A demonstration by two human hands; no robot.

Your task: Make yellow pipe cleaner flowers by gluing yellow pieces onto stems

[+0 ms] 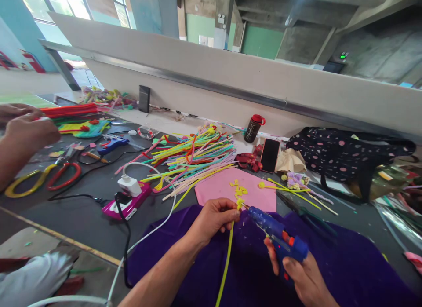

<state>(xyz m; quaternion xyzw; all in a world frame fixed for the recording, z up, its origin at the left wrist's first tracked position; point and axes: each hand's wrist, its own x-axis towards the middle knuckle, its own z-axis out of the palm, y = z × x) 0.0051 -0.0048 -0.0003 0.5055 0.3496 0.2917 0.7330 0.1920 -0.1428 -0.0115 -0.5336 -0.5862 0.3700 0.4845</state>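
Note:
My left hand pinches a yellow-green pipe cleaner close to its top, where small yellow pieces form a flower-like head. Wrapped around the handle of a blue hot glue gun is my right hand. The gun's nozzle points left and meets, or nearly meets, the yellow head; I cannot tell which. Just beyond my hands, several loose yellow pieces lie on a pink sheet. A dark purple cloth spreads beneath both hands.
Behind the sheet lies a heap of coloured pipe cleaners. A magenta power strip with cables sits left, near large scissors. Farther back stand a dark bottle, a phone and a patterned bag. Another person's hands work at far left.

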